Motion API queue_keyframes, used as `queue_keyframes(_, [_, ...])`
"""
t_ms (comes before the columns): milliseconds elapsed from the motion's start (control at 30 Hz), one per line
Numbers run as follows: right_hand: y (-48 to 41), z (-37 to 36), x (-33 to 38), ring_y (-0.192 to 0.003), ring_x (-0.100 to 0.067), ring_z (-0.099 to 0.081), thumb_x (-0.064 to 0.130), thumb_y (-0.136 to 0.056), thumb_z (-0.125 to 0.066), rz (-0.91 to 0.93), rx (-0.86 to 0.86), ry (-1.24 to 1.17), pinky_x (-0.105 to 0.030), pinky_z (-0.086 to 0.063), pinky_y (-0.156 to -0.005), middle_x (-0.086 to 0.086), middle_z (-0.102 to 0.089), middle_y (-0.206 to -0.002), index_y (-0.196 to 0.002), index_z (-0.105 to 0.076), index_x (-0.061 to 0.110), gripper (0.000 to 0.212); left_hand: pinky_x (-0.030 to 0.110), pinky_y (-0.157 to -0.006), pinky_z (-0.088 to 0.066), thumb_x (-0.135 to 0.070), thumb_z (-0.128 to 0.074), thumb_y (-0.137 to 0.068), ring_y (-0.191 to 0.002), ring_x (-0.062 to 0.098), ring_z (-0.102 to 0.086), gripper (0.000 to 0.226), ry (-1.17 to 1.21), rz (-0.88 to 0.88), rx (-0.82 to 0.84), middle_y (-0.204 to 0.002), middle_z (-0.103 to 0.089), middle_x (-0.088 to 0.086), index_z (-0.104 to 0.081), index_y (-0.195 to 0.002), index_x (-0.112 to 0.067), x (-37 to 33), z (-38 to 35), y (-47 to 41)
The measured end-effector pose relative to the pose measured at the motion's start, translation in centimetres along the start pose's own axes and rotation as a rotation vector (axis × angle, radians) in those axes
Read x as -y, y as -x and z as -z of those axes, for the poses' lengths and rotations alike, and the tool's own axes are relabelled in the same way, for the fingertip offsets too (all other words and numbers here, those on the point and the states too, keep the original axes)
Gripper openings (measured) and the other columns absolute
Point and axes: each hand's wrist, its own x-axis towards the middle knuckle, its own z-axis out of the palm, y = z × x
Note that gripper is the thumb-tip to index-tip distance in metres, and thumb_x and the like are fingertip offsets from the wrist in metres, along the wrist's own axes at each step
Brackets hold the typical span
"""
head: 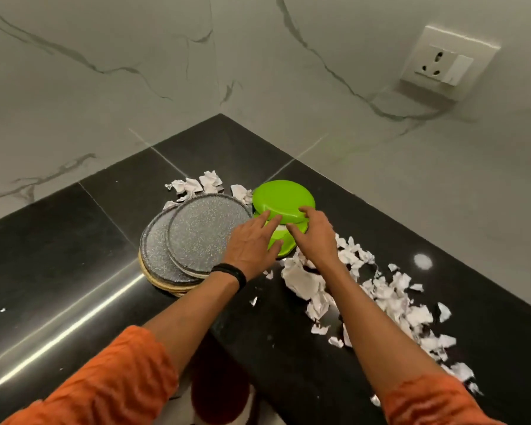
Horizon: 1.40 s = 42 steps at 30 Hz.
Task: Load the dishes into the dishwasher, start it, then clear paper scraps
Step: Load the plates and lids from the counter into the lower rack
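Plates in bright green sit stacked near the counter (74,240) corner, just right of the grey plates (196,237), with paper scraps (387,289) strewn nearer along the right. The top green plate (284,197) tilts above the lower green plate (278,245), its near rim facing both hands. The right hand (314,233) pinches that rim, fingers curled over, thumb beneath. The left hand (250,243) has straight, slightly spread fingers touching the rim beside it. Both are equally near; I'd judge the lift comes straight back toward the person
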Motion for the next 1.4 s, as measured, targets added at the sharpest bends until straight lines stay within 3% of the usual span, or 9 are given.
queue_keyframes(400, [-12.0,-2.9,-2.5,-0.132,-0.043,-0.047,0.068,-0.080,-0.071,-0.211,0.171,0.065,-0.048,-0.034,-0.110,-0.023,-0.054,-0.140,-0.146,-0.041,0.010,0.093,0.047,-0.108,-0.041,-0.041,-0.058,-0.098,-0.141,0.029,-0.046,0.057,0.079,0.109,-0.016,-0.158,-0.043,0.009,-0.046,-0.151,-0.023,1.2,-2.6,-4.0])
queue_keyframes(600, [-12.8,-2.7,-2.2,-0.143,-0.045,-0.030,0.062,-0.072,-0.083,-0.374,0.155,-0.041,-0.052,-0.034,-0.112,-0.024,-0.035,-0.153,-0.152,-0.031,0.020,0.105,0.049,-0.104,-0.043,-0.036,-0.062,-0.096,-0.136,0.032,-0.051,0.053,0.089,0.112,-0.029,-0.153,-0.050,0.011,-0.052,-0.146,-0.020,2.0,-2.6,-3.7])
queue_keyframes(700, [-12.3,-2.4,-1.5,-0.140,-0.044,-0.034,0.053,-0.070,-0.089,-0.389,0.066,-0.154,-0.050,-0.036,-0.111,-0.023,-0.030,-0.152,-0.152,-0.031,0.022,0.106,0.046,-0.106,-0.041,-0.039,-0.059,-0.098,-0.139,0.028,-0.047,0.054,0.070,0.111,-0.022,-0.156,-0.046,0.008,-0.049,-0.148,-0.022,1.9,-2.4,-3.6])
queue_keyframes(800, [-11.7,-2.2,-0.7,-0.133,-0.037,-0.046,0.036,-0.075,-0.091,-0.321,-0.048,-0.349,-0.043,-0.041,-0.109,-0.017,-0.032,-0.152,-0.154,-0.030,0.020,0.101,0.046,-0.105,-0.041,-0.040,-0.059,-0.098,-0.139,0.028,-0.047,0.054,0.063,0.097,-0.023,-0.156,-0.046,0.008,-0.048,-0.149,-0.023,1.6,-1.9,-3.8])
queue_keyframes(967, [-8.9,-1.5,1.2,-0.136,-0.026,-0.048,0.024,-0.079,-0.087,-0.192,-0.166,-0.508,-0.041,-0.041,-0.112,-0.006,-0.047,-0.152,-0.154,-0.034,0.020,0.091,0.048,-0.103,-0.045,-0.038,-0.061,-0.097,-0.135,0.030,-0.051,0.056,0.098,0.079,-0.052,-0.154,-0.048,0.009,-0.048,-0.149,-0.021,1.3,-0.3,-4.1])
queue_keyframes(1167, [-3.1,0.9,3.1,-0.099,-0.011,-0.059,0.027,-0.083,-0.085,-0.051,-0.265,-0.462,-0.028,-0.050,-0.087,0.007,-0.063,-0.113,-0.131,-0.057,0.018,0.056,0.049,-0.097,-0.052,-0.045,-0.053,-0.096,-0.126,0.028,-0.058,0.059,0.112,-0.021,-0.121,-0.148,-0.053,0.007,-0.045,-0.149,-0.021,2.0,2.5,-3.6])
queue_keyframes(1267, [0.8,2.0,3.7,-0.080,-0.005,-0.059,0.030,-0.086,-0.082,0.033,-0.309,-0.375,-0.021,-0.050,-0.071,0.008,-0.064,-0.098,-0.116,-0.058,0.019,0.040,0.047,-0.093,-0.054,-0.048,-0.047,-0.096,-0.123,0.026,-0.058,0.061,0.141,-0.123,-0.142,-0.145,-0.053,0.006,-0.043,-0.150,-0.020,2.3,3.9,-3.0])
queue_keyframes(1400, [6.2,2.8,4.3,-0.072,-0.006,-0.052,0.017,-0.086,-0.078,0.114,-0.412,-0.275,-0.025,-0.042,-0.063,0.005,-0.057,-0.086,-0.100,-0.056,0.020,0.027,0.046,-0.090,-0.055,-0.033,-0.066,-0.092,-0.115,0.030,-0.062,0.066,0.193,-0.293,-0.196,-0.143,-0.053,0.009,-0.041,-0.151,-0.015,1.8,5.8,-1.5])
